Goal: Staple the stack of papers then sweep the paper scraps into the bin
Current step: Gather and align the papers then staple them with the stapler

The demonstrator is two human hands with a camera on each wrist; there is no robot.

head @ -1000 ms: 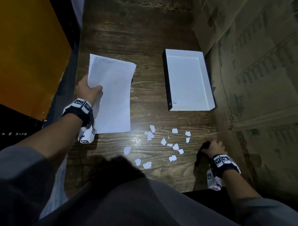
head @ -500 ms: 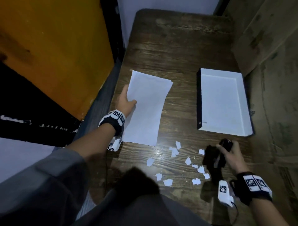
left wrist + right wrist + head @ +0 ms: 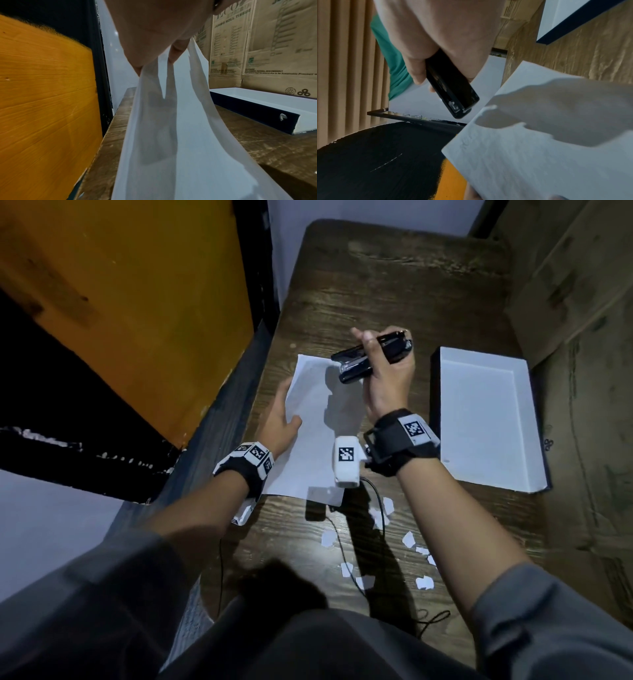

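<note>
A stack of white papers (image 3: 310, 419) lies on the wooden table, its left edge lifted. My left hand (image 3: 281, 419) grips that edge, thumb on top and fingers underneath; the left wrist view shows the sheets (image 3: 171, 128) curving up into the fingers. My right hand (image 3: 383, 374) grips a black stapler (image 3: 363, 361) above the stack's far right corner. In the right wrist view the stapler (image 3: 452, 94) has its nose just off the paper's corner (image 3: 539, 135). Several white paper scraps (image 3: 383, 535) lie on the table near me, partly under my right forearm.
A shallow white tray with dark sides (image 3: 486, 419) sits on the table to the right of the papers. Cardboard boxes (image 3: 582, 337) stand along the right side. An orange panel (image 3: 120, 302) rises to the left. A thin black cable (image 3: 342, 549) runs across the near table.
My right hand has carried the stapler from the near right of the table up and over to the stack's far corner. My left hand stays on the papers' left edge.
</note>
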